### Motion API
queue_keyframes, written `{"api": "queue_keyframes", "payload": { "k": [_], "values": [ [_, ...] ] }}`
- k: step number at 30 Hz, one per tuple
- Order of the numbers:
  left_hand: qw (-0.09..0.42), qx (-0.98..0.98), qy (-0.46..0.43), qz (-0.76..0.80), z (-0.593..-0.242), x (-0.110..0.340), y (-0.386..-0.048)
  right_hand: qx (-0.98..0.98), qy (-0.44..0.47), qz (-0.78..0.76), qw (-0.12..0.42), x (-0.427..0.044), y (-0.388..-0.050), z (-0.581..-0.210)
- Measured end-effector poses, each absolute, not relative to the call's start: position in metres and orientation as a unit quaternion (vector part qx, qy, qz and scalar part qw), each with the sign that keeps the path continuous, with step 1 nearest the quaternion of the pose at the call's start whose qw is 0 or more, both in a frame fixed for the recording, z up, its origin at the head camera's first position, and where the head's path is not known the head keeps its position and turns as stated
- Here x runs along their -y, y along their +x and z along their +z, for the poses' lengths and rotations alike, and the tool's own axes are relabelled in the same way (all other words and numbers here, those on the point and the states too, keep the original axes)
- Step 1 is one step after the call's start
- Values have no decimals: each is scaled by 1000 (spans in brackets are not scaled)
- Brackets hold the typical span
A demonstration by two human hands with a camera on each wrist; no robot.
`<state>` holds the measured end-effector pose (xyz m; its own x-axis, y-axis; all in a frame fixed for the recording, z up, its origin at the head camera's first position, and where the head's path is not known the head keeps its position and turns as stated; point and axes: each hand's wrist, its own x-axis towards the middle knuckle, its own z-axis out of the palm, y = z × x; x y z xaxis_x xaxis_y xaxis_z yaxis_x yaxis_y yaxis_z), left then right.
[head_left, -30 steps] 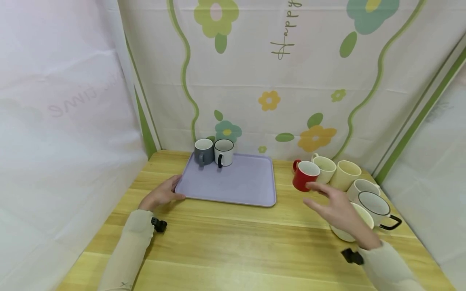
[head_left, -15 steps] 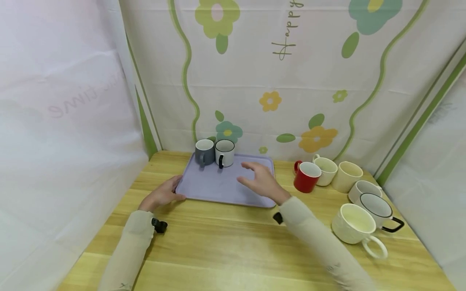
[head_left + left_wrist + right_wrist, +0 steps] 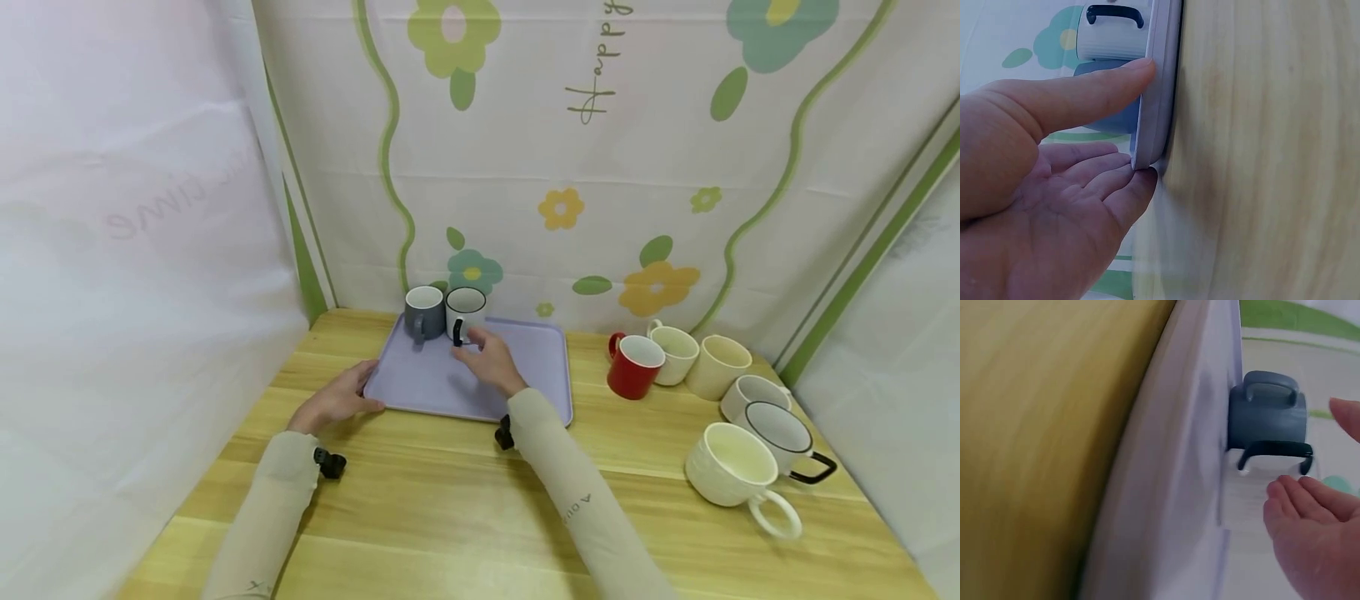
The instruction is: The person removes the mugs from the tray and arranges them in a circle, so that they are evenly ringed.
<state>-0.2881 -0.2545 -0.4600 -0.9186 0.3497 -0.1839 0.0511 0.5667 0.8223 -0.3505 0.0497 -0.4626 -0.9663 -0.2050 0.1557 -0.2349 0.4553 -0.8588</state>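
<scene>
On the lilac tray (image 3: 517, 375) stand a grey mug (image 3: 425, 315) and a white mug (image 3: 466, 308) with a black rim and black handle (image 3: 1279, 449). My left hand (image 3: 340, 400) rests at the tray's front left corner. In the left wrist view, its straight thumb touches the rim and the fingers lie against the corner. Just in front of the white mug is my right hand (image 3: 491, 362), thumb and fingers apart, holding nothing. Its fingertips (image 3: 1288, 487) are close to the black handle; I cannot tell whether they touch.
At the table's right stand a red mug (image 3: 634, 367), a cream mug (image 3: 675, 354), a pale yellow cup (image 3: 717, 368), a whitish mug (image 3: 738, 404), a black-rimmed mug (image 3: 776, 433) and a cream mug with a large handle (image 3: 727, 471). A patterned curtain (image 3: 525, 225) hangs behind.
My right hand has moved left from beside the red mug, across the tray, to the white mug. The left hand stays at the tray corner. The mugs stand where they were.
</scene>
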Motion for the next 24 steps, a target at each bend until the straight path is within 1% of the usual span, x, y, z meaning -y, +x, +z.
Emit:
{"api": "queue_keyframes", "payload": {
  "k": [4, 7, 12, 15, 21, 24],
  "values": [
    [165, -872, 112, 448, -459, 254, -288, 805, 106, 584, -22, -38, -357, -465],
    [164, -872, 109, 448, -460, 254, -289, 787, 76, 611, -45, -32, -358, -463],
    [161, -873, 110, 446, -461, 255, -290, 803, 40, 594, -37, -29, -353, -459],
    [163, -873, 110, 446, -462, 254, -290, 800, 33, 597, -44, -32, -347, -456],
    [167, -872, 112, 447, -463, 256, -291, 751, 41, 650, -109, -45, -330, -448],
    [168, -873, 112, 445, -465, 256, -291, 715, 16, 686, -135, -53, -318, -442]
  ]
}}
